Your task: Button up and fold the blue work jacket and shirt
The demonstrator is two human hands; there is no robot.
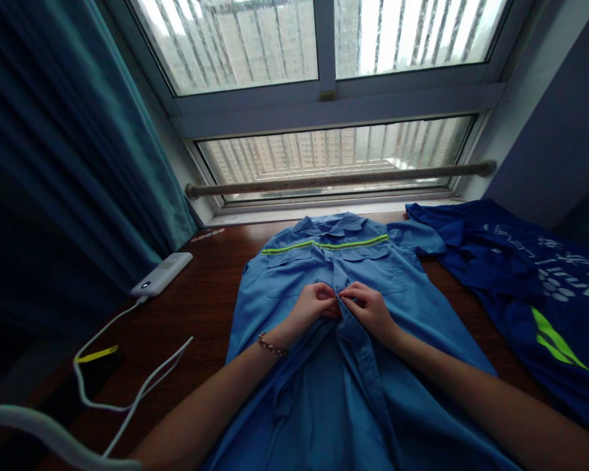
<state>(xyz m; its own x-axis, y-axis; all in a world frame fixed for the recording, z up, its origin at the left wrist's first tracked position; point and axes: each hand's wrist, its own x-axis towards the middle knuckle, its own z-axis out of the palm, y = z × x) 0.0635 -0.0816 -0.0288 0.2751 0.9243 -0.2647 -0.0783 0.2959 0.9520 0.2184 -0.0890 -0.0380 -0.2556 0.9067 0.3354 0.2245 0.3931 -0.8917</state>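
Note:
A light blue work shirt (294,265) with a yellow-green stripe across the chest lies front up, its collar toward the window. My left hand (321,301) pinches one edge of the front opening below the chest pockets. Close beside it, my right hand (366,306) pinches the other edge of the placket. The fingertips of both hands nearly meet at the shirt's middle. Any button between them is hidden by the fingers. Below the hands the two front edges hang apart and the cloth is folded.
A dark blue printed garment (510,261) lies at the right, touching the shirt's sleeve. On the brown wooden surface (211,281) at left sit a white power bank (161,275) and its white cable (140,396). A metal rail (343,178) crosses the window behind; a blue curtain (93,131) hangs left.

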